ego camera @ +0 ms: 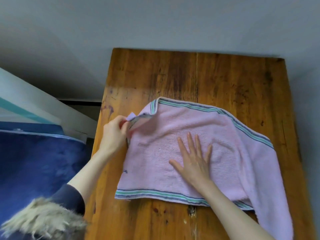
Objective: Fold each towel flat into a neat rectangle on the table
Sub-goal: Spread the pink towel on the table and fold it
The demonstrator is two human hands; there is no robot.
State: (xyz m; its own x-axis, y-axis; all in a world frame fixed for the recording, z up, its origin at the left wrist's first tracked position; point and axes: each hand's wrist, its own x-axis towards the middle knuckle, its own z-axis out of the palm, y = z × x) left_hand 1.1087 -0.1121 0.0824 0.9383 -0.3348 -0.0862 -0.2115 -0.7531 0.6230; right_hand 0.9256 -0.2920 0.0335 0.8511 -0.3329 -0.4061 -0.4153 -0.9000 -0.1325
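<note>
Squaring the towel's left corner.
Left hand (114, 130) pinches towel (225, 153) corner, seemingly by its label; right hand (194, 158) spread flat, anchoring. Pull taut, align edges.

Head camera looks steeply down, close above table (225, 75).

Bare wooden table (173, 75) is left open from ten to two o'clock beyond the pink towel (233, 161). The six o'clock strip is crossed by two forearms; blue fabric (34, 161) crowds nine o'clock.
</note>
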